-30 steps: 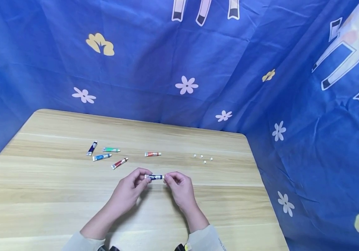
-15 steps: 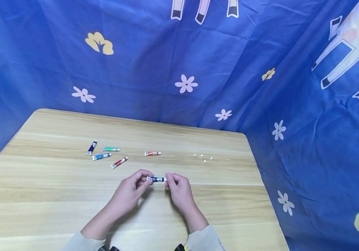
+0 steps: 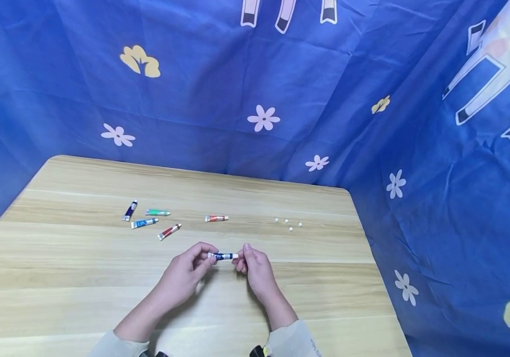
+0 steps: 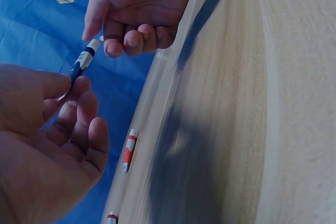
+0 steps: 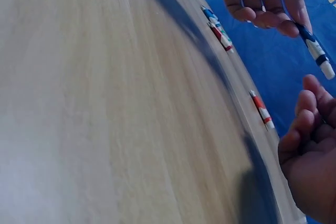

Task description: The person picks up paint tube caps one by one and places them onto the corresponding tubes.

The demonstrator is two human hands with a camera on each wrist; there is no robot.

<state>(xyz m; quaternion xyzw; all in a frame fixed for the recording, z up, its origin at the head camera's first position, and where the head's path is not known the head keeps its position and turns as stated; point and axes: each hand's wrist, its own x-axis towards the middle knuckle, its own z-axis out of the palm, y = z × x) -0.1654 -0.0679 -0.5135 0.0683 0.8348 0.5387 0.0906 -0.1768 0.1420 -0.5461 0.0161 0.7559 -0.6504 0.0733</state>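
Note:
A small dark-blue paint tube [image 3: 224, 257] with a white cap [image 4: 94, 44] is held level above the table. My left hand [image 3: 187, 270] pinches its flat end between thumb and fingers. At the cap end, my right hand [image 3: 258, 272] has its thumb raised and its other fingers loosely bent. The right wrist view shows a gap between those fingers [image 5: 308, 98] and the cap. Beyond the hands lies an orange-red paint tube [image 3: 216, 218].
To the left lie a purple tube [image 3: 130, 210], a green tube [image 3: 158, 212], a light-blue tube [image 3: 144, 223] and a dark-red tube [image 3: 169, 231]. Several tiny white pieces [image 3: 286, 221] are scattered at the right. Blue printed cloth [image 3: 219, 124] hangs behind the wooden table [image 3: 81, 287].
My right thumb and fingers have come off the white cap and spread apart. Both hands and the tube have shifted slightly right and towards me.

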